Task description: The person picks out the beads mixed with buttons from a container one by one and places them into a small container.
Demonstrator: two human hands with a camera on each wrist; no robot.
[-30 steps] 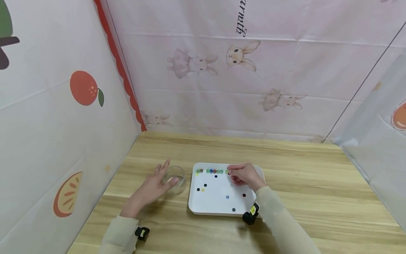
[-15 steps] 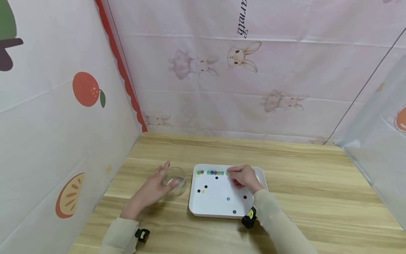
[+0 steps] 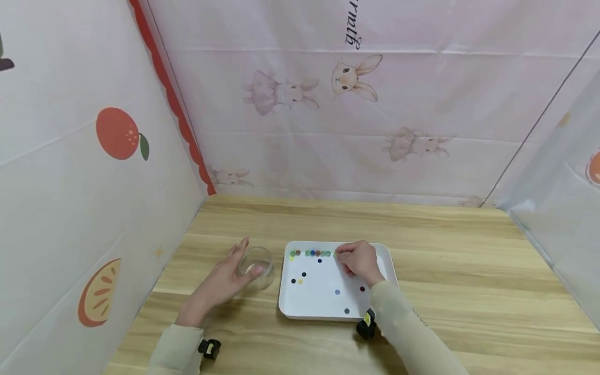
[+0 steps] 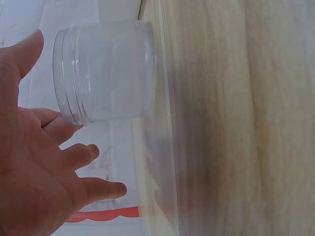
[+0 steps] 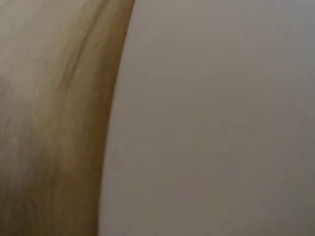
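In the head view, a white tray [image 3: 319, 307] lies on the table. Along its far side runs a row of small glassy marbles [image 3: 312, 253] in green, blue and reddish brown. My right hand [image 3: 361, 259] pinches a yellowish-green marble [image 3: 335, 254] at the row's right end; its fingers partly hide it. To the left of the tray stands a clear, lidless jar [image 3: 264, 260]. My left hand [image 3: 220, 281] is beside the jar with thumb and fingers spread about it; the left wrist view shows the jar [image 4: 108, 73] upright on the table, touch uncertain.
Scattered over the tray floor are several small round dots: black [image 3: 303, 274], yellow [image 3: 300, 282], blue [image 3: 337, 292], dark red [image 3: 362, 289] and grey [image 3: 347, 311]. The wooden table [image 3: 469, 271] meets printed cloth walls [image 3: 300, 156] behind and at both sides. Only tray wall [image 5: 206, 118] and tabletop show at the right wrist.
The right hand's fingertips stay at the row's right end, while its wrist and forearm shift slightly left. The left hand stays by the jar. The head view tilts a little.
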